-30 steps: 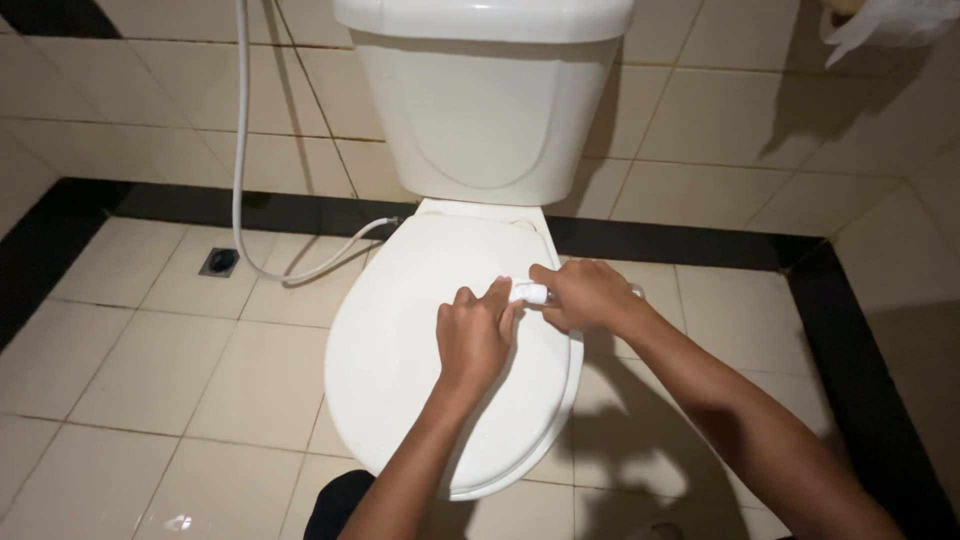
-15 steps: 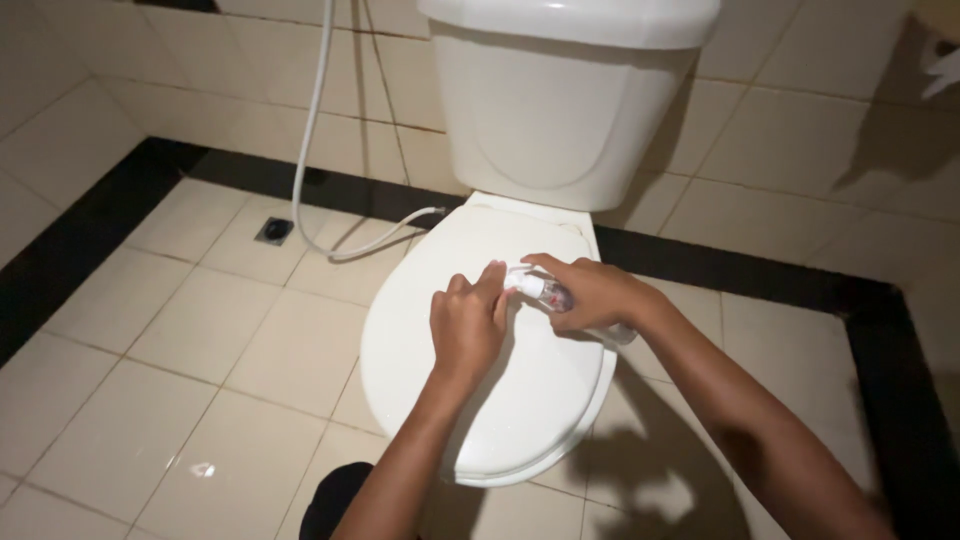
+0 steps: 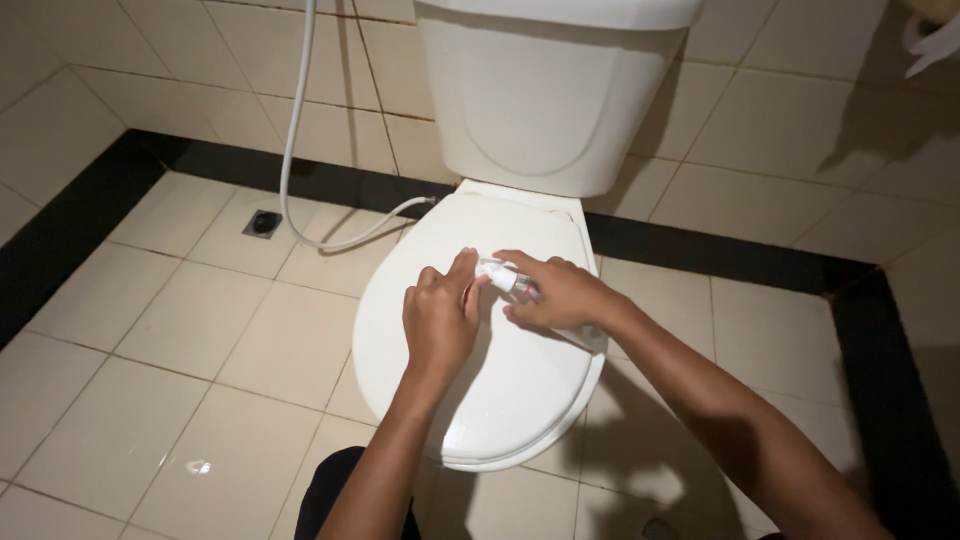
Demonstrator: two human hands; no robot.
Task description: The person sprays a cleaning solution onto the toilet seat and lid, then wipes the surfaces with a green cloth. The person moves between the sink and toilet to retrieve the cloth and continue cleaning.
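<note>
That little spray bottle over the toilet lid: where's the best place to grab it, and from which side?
Probably around its clear body, from the right: the right hand already wraps the small spray bottle there, leaving the white nozzle end poking out leftward towards the left hand, above the closed toilet lid.

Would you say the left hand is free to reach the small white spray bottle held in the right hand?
Probably yes: the left hand hovers over the closed toilet lid, its fingertips right beside the small white spray bottle that the right hand grips, with nothing between them.
</note>
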